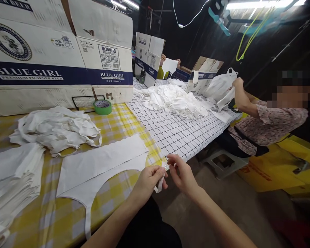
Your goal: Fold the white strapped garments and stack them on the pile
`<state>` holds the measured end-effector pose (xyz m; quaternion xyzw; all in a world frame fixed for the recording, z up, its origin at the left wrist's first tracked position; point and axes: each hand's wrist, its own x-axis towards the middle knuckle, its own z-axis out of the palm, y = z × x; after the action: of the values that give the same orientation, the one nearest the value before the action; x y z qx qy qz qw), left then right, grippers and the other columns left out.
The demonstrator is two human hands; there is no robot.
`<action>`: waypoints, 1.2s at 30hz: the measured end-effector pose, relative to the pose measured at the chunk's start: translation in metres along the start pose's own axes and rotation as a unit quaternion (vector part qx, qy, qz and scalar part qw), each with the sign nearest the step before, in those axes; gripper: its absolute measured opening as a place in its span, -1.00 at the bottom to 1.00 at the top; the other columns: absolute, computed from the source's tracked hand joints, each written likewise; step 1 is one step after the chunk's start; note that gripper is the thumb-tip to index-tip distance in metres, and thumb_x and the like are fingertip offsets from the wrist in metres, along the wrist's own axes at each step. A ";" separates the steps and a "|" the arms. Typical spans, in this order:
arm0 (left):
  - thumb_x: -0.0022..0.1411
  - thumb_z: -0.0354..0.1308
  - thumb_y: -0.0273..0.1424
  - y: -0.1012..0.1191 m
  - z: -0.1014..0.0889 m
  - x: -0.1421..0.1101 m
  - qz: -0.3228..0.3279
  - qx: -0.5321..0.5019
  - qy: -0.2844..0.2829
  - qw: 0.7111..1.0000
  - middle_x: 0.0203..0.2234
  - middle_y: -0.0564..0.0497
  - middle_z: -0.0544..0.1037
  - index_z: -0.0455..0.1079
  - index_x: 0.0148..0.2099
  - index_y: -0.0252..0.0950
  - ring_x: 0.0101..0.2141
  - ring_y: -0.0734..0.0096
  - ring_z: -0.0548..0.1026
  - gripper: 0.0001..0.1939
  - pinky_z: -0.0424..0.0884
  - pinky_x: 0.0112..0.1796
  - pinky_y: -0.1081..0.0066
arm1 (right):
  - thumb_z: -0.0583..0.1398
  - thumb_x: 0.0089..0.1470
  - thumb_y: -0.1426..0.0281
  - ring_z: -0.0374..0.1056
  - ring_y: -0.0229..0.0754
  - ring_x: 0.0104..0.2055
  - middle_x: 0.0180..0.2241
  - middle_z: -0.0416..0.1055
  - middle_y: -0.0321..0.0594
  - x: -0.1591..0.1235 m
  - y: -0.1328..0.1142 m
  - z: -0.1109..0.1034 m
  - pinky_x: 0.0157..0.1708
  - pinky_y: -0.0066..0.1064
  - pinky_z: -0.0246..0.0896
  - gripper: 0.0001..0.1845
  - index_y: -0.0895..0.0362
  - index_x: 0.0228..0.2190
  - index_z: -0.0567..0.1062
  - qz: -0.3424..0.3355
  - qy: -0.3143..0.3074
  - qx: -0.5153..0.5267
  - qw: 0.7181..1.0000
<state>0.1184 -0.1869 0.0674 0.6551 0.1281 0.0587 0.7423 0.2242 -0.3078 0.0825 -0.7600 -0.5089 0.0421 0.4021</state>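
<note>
A white garment with narrow straps (103, 162), like a camisole, lies flat on the yellow checked cloth in front of me. My left hand (148, 181) pinches a thin white strap (158, 187) between thumb and fingers at the table edge. Just right of it, my right hand (182, 174) has its fingers bent but apart, close to the small pale tip at the strap's end. I see nothing held in the right hand. One other strap (88, 220) of the garment hangs toward me on the left.
Stacked white garments (18, 175) and a crumpled white heap (57, 129) lie to the left. Behind stand a beer carton (62, 93) and green tape (102, 107). A larger white pile (175, 100) covers part of the grid cloth. A co-worker (271, 120) sits at right.
</note>
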 end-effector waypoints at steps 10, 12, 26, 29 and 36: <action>0.22 -0.12 -0.13 -0.012 -0.018 -0.001 -0.007 0.015 0.024 1.000 -0.69 0.07 0.42 0.31 -0.44 -0.31 -0.64 0.48 0.37 -0.60 0.29 -0.52 0.47 | 0.02 0.12 0.44 0.29 -0.17 -0.32 -0.37 0.37 -0.16 0.015 0.025 0.043 -0.32 -0.37 0.20 -0.75 0.10 -0.23 0.47 -0.112 -0.026 -0.100 0.988; 0.21 -0.07 -0.17 -0.012 -0.037 -0.003 0.034 0.114 0.069 0.990 -0.60 0.05 0.45 0.35 -0.42 -0.31 -0.53 0.46 0.41 -0.66 0.31 -0.43 0.46 | 0.02 0.11 0.47 0.30 -0.19 -0.30 -0.34 0.36 -0.16 0.023 0.028 0.048 -0.32 -0.38 0.22 -0.73 0.08 -0.25 0.49 -0.097 -0.012 -0.046 0.994; 0.17 0.10 -0.38 -0.045 -0.141 0.008 0.110 0.663 0.141 0.727 -0.31 -0.06 0.37 0.35 -0.31 -0.30 -0.21 0.28 0.31 -0.91 0.32 -0.24 0.33 | 0.15 -0.03 0.22 0.19 -0.32 -0.58 -0.61 0.30 -0.34 0.082 0.032 0.123 -0.57 -0.49 0.11 -0.75 0.17 -0.42 0.46 0.183 -0.162 0.290 0.925; 0.22 -0.01 -0.50 -0.048 -0.141 0.010 0.114 0.684 0.129 0.709 -0.36 -0.09 0.38 0.36 -0.33 -0.32 -0.25 0.29 0.33 -0.87 0.32 -0.31 0.34 | 0.16 -0.06 0.23 0.19 -0.33 -0.60 -0.62 0.31 -0.34 0.087 0.033 0.129 -0.56 -0.48 0.13 -0.75 0.17 -0.43 0.47 0.199 -0.181 0.289 0.919; 0.18 0.05 -0.48 -0.055 -0.146 0.011 0.118 0.580 0.200 0.781 -0.34 -0.01 0.42 0.44 -0.28 -0.25 -0.22 0.32 0.30 -0.86 0.31 -0.22 0.35 | 0.18 -0.07 0.25 0.18 -0.34 -0.59 -0.63 0.30 -0.35 0.095 0.031 0.130 -0.57 -0.49 0.09 -0.75 0.17 -0.38 0.48 0.208 -0.192 0.321 0.904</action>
<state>0.0860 -0.0520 -0.0042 0.9454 0.2052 0.1901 0.1672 0.2307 -0.1626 0.0077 -0.6553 -0.3656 0.4314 0.5008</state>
